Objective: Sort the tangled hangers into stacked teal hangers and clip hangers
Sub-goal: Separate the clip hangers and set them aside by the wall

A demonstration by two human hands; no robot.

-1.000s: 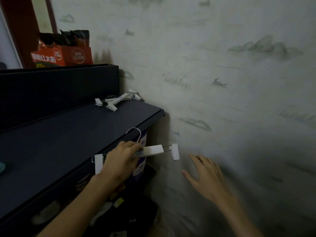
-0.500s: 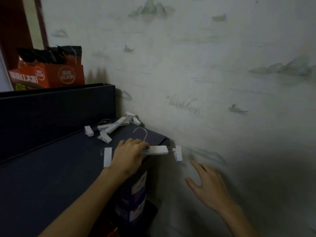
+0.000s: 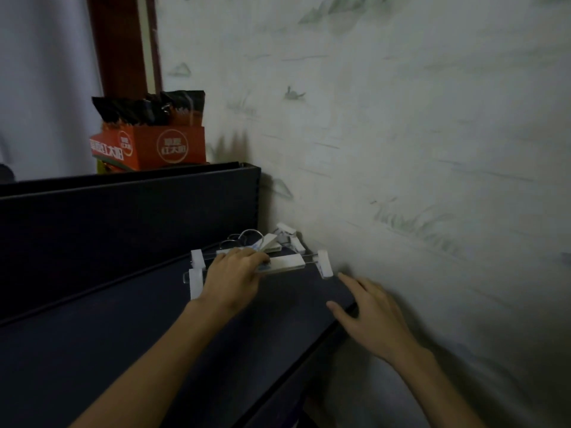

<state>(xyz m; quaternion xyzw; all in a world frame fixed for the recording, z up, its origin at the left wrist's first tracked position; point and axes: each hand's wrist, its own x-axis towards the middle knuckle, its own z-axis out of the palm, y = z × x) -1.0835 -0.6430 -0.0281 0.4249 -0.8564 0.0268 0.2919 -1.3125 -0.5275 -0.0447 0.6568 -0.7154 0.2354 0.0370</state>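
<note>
My two hands were over the near right corner of one dark shelf top (image 3: 108,350). My right hand (image 3: 375,316) lay nearest, fingers straight and spread, holding nothing, at the shelf's right edge beside the pale wall (image 3: 432,149). My left hand (image 3: 233,278) was slightly farther and to the left, its fingers curled round the middle bar of one white clip hanger (image 3: 287,263). That hanger lay level over the shelf top; whether it touched the surface I could not tell. Two white clips showed on it: one at its right end by the wall, one at its left end beside my wrist. Just beyond it, in the far right corner against the wall, lay a small pile of clip hangers (image 3: 272,240). At least two metal hooks showed in the pile; the exact number of hangers could not be told. Behind the pile rose one dark back panel (image 3: 123,217). On top of it, far left, stood one orange box (image 3: 154,148) holding dark packets.
</note>
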